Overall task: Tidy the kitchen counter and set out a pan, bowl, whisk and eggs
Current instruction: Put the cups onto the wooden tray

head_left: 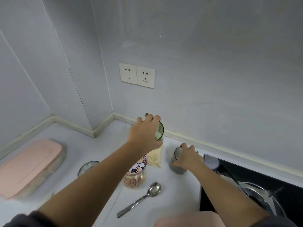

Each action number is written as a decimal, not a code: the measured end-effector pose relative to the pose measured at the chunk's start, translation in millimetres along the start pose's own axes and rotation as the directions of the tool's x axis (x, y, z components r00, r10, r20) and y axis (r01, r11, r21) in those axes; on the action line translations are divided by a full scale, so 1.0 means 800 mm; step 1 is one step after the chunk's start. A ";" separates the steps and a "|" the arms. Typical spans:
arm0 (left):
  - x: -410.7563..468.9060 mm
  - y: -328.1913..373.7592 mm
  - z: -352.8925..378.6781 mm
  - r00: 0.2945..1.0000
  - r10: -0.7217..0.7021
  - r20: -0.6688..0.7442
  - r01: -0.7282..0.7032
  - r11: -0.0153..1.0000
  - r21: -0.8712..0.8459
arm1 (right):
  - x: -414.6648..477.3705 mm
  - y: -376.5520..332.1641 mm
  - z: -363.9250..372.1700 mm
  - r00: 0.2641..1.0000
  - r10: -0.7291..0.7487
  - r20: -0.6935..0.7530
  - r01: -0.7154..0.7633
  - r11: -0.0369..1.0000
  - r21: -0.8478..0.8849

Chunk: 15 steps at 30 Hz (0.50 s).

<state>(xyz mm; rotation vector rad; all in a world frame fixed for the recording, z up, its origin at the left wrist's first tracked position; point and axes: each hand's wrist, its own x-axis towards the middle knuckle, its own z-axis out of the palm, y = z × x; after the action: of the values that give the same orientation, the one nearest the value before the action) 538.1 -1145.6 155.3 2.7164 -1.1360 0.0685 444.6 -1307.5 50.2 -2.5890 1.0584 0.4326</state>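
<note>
My left hand grips a green ribbed glass from above, near the back wall of the white counter. It hides most of the glass. My right hand grips a dark grey glass by its rim, just left of the black stove. A steel pan with a glass lid sits on the stove at the right. No bowl, whisk or eggs are in view.
A metal spoon lies at the counter's front. A jar with a printed lid, a bag of pale grains, a clear glass and a pink-lidded box stand around. Two wall sockets sit above.
</note>
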 end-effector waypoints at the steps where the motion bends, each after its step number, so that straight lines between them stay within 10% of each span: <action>1: -0.005 0.003 -0.001 1.000 0.004 -0.009 -0.004 1.000 0.005 | -0.005 0.005 -0.003 1.000 -0.025 -0.011 0.025 1.000 0.015; 15: -0.081 0.048 -0.043 0.972 0.233 0.005 -0.232 0.970 -0.072 | -0.178 0.050 -0.063 0.925 -0.205 -0.319 0.228 0.973 0.036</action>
<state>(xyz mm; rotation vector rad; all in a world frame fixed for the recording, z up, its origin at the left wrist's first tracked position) 466.4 -1119.6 187.6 2.5143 -1.4279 0.0427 327.0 -1265.8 144.1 -2.7265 0.8435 -0.0749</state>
